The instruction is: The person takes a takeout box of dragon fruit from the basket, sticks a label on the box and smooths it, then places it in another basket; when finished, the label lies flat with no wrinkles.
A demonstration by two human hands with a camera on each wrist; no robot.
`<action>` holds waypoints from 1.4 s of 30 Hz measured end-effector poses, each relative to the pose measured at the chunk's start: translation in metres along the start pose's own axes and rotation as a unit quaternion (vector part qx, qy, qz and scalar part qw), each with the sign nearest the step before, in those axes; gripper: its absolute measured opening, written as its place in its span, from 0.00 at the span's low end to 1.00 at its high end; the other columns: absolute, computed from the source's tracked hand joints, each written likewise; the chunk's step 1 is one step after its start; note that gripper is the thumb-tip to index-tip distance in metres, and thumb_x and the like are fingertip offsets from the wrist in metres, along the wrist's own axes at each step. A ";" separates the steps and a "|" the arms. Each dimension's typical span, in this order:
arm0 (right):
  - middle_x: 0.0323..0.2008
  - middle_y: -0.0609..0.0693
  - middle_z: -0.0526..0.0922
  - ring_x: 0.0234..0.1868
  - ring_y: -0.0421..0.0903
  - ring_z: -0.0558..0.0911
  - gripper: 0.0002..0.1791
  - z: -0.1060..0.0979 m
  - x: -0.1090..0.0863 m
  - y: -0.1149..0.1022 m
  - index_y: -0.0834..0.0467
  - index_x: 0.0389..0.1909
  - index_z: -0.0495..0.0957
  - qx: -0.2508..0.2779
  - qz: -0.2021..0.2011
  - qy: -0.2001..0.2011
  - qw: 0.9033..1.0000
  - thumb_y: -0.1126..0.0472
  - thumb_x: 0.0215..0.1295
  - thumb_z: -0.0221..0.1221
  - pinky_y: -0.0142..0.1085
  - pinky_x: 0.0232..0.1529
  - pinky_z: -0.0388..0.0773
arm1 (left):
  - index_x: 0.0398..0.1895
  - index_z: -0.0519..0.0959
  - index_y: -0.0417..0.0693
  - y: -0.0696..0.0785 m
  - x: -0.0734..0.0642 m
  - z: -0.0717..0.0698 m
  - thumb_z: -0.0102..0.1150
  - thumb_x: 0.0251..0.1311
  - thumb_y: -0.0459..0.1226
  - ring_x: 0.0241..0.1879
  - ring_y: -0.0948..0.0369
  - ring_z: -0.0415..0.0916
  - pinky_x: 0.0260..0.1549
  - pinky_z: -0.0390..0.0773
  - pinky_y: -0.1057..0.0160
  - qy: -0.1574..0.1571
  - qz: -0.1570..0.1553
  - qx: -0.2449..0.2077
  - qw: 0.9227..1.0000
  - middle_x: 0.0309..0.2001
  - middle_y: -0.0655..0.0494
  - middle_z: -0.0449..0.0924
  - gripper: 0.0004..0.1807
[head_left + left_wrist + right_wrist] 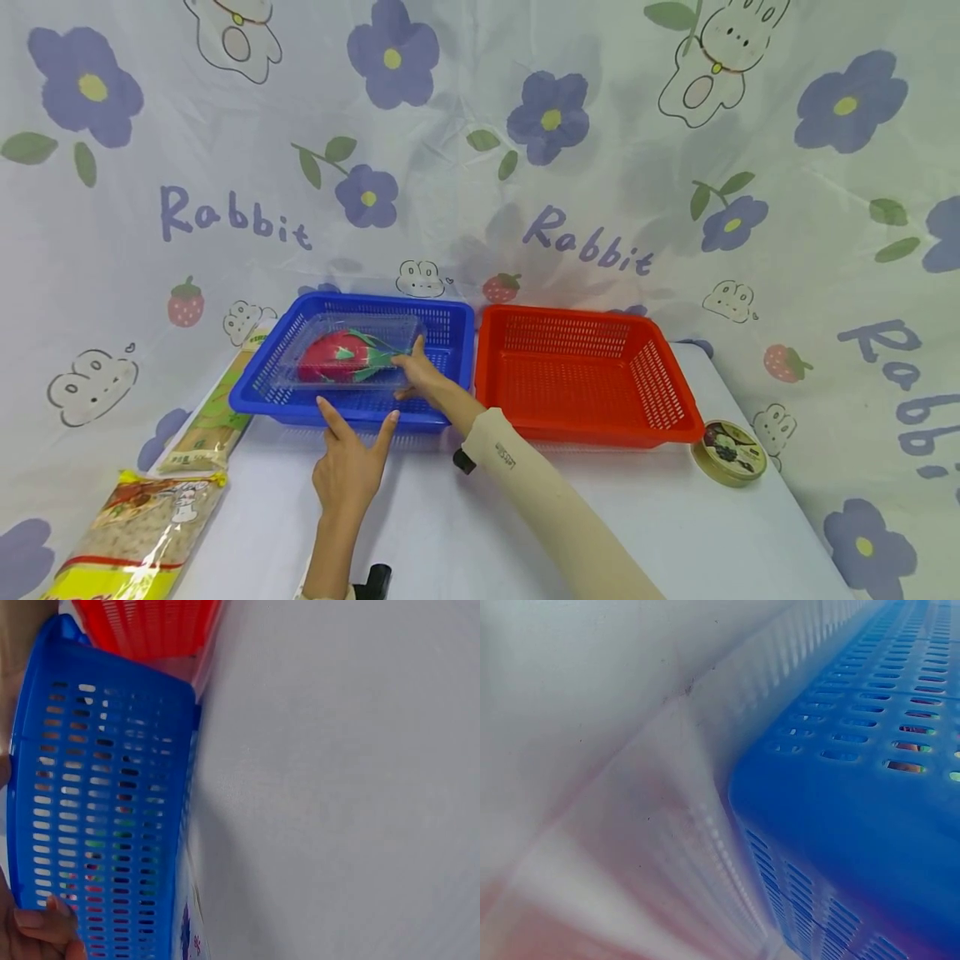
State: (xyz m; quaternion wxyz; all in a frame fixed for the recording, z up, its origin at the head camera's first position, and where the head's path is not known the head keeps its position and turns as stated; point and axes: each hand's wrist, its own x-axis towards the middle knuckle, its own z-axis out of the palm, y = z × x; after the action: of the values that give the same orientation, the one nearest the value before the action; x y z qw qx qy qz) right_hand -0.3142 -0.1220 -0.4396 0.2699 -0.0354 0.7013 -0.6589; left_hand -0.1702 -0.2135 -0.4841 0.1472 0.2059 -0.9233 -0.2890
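Note:
A clear plastic box (292,354) sits in the blue basket (448,321), with a red dragon fruit (322,357) with green tips seen through it. At the box's right end my right hand (420,375) holds its edge, fingers over the top and thumb lower down. My left hand (348,471) is at the basket's front side, thumb and index finger spread apart and the other fingers bent. In the left wrist view, fingertips (56,919) lie against the blue basket's rim. The right wrist view shows the basket's outer wall (840,817) but not the right hand.
A red basket (570,433) stands right of the blue one. A round tin (727,454) lies at the table's right edge. To the left lie a long noodle packet (217,417) and a bag with a yellow edge (142,533). Behind hangs a patterned cloth (450,167).

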 end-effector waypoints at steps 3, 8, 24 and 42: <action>0.78 0.64 0.47 0.24 0.49 0.74 0.48 -0.001 0.000 0.001 0.49 0.79 0.24 0.006 -0.001 0.002 1.000 0.57 0.73 0.50 0.45 0.40 0.83 | 0.75 0.17 0.44 0.000 0.000 0.000 0.39 0.58 0.76 0.19 0.47 0.73 0.14 0.67 0.56 -0.002 0.001 0.000 1.000 0.55 0.21 0.70 0.66; 0.78 0.63 0.46 0.22 0.49 0.74 0.48 -0.001 0.000 0.002 0.49 0.79 0.25 0.012 -0.004 0.008 1.000 0.57 0.73 0.50 0.42 0.35 0.83 | 0.76 0.18 0.43 0.000 0.000 -0.001 0.38 0.58 0.76 0.19 0.48 0.73 0.13 0.67 0.57 -0.005 0.001 -0.001 1.000 0.55 0.21 0.69 0.66; 0.78 0.65 0.45 0.18 0.48 0.73 0.47 -0.005 -0.012 0.003 0.50 0.79 0.25 0.030 -0.004 0.013 0.999 0.56 0.74 0.50 0.39 0.31 0.82 | 0.75 0.18 0.43 0.000 0.000 -0.001 0.38 0.57 0.77 0.18 0.49 0.72 0.13 0.66 0.57 -0.005 0.000 -0.002 1.000 0.55 0.21 0.70 0.66; 0.78 0.64 0.47 0.18 0.48 0.73 0.47 -0.007 -0.009 0.007 0.48 0.79 0.26 0.035 -0.011 0.022 0.999 0.56 0.74 0.50 0.42 0.33 0.83 | 0.75 0.18 0.43 0.000 -0.001 0.000 0.37 0.58 0.77 0.18 0.50 0.72 0.13 0.66 0.58 -0.006 0.000 0.000 1.000 0.55 0.21 0.70 0.66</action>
State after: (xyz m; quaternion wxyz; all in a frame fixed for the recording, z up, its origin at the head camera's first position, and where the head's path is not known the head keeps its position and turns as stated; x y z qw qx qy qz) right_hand -0.3070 -0.1112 -0.4429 0.2486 -0.0192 0.6833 -0.6862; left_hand -0.1694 -0.2127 -0.4839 0.1414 0.2041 -0.9242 -0.2903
